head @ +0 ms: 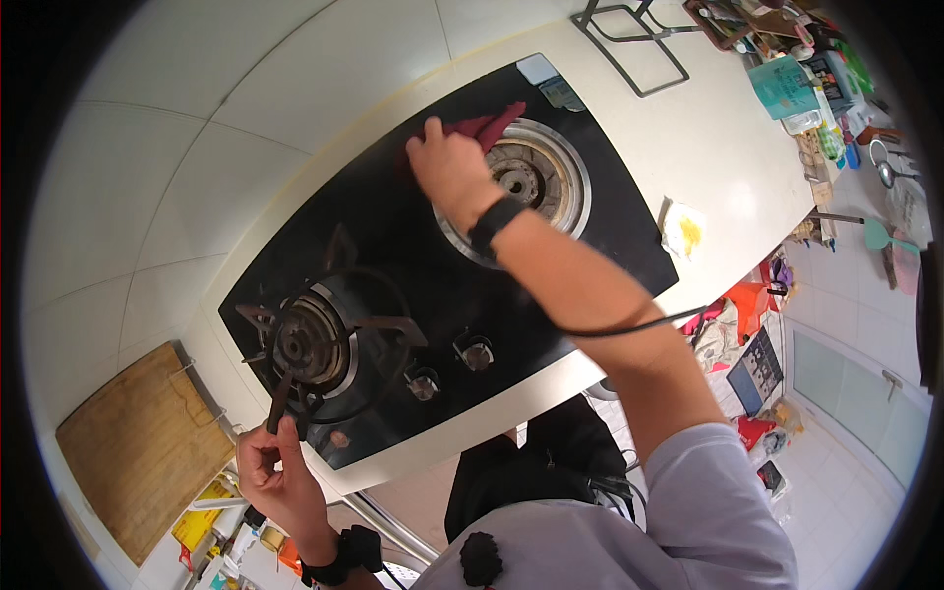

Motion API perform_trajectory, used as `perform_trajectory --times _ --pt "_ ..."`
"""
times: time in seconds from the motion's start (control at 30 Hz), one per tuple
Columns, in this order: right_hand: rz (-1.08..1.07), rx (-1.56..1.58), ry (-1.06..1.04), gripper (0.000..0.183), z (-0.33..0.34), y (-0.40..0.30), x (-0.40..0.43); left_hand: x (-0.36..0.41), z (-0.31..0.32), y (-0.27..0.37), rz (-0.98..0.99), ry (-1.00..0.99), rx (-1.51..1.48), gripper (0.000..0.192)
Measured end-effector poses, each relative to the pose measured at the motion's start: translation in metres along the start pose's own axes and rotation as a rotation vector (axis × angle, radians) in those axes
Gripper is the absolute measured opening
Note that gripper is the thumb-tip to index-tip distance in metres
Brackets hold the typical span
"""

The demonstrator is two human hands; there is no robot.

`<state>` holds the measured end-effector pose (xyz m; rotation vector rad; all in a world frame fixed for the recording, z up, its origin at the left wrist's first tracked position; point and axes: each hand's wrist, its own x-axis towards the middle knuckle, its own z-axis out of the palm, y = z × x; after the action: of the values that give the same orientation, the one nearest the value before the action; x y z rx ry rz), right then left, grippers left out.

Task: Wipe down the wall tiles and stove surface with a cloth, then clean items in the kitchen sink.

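A black glass two-burner gas hob lies before me. My right hand presses a dark red cloth on the glass beside the far burner, whose steel ring has no pan support on it. With its fingertips my left hand pinches a leg of the black metal pan support, which is tilted over the near-left burner. Two control knobs sit along the hob's front side. The burner bowls look stained brown.
A wooden chopping board leans by the tiled wall at the left. On the white counter, right of the hob, lies a stained white tissue. Another black metal frame stands behind it, near a teal pouch and clutter.
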<state>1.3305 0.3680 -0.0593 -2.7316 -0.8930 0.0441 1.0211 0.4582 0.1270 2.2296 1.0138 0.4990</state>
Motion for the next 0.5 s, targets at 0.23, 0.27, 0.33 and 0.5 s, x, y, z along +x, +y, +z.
perform_trajectory --times 0.23,0.27,0.33,0.5 --pt "-0.121 0.119 0.18 0.019 0.02 -0.046 -0.11 -0.006 -0.01 -0.002 0.006 0.027 0.008 0.02" --pt "-0.121 0.158 0.112 0.02 0.014 -0.041 -0.124 -0.007 -0.011 -0.002 0.011 0.037 0.013 0.023" --pt "-0.127 0.22 0.03 0.023 0.004 -0.025 -0.148 -0.009 -0.011 -0.003 0.01 0.042 -0.001 0.023" --pt "-0.067 0.187 -0.059 0.04 -0.004 -0.006 -0.151 -0.013 -0.01 -0.008 -0.005 0.041 -0.01 0.024"
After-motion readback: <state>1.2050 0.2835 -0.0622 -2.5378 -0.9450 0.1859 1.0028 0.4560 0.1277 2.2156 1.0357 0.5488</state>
